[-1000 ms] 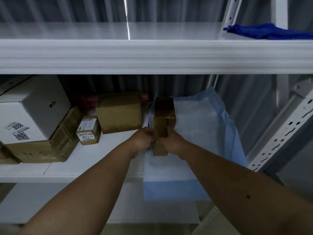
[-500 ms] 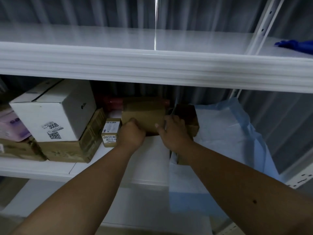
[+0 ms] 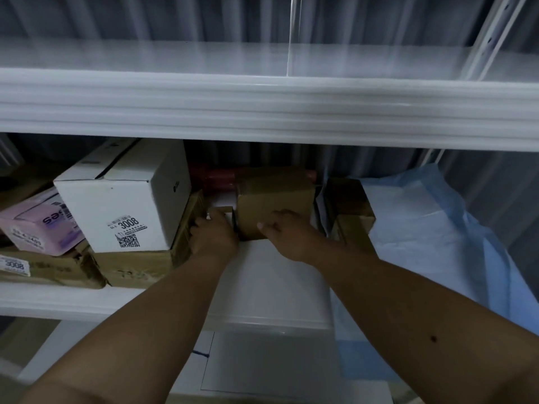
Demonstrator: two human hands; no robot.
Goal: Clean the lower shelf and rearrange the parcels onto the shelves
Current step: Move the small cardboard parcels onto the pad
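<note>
A brown cardboard box stands in the middle of the middle shelf. My right hand holds its lower right front, thumb on the face. Just left of it sits a small labelled box; my left hand covers and grips it, hiding most of it. Two more brown parcels are stacked to the right, on a blue and white sheet that hangs over the shelf edge.
On the left, a white box marked 3008 rests on a flat brown carton, beside a pink packet. A red item lies behind. The upper shelf beam runs overhead. The lower shelf shows below.
Both hands left the parcels on the blue sheet and moved left. My left hand has gone from the brown box to the small labelled box. The view has shifted left.
</note>
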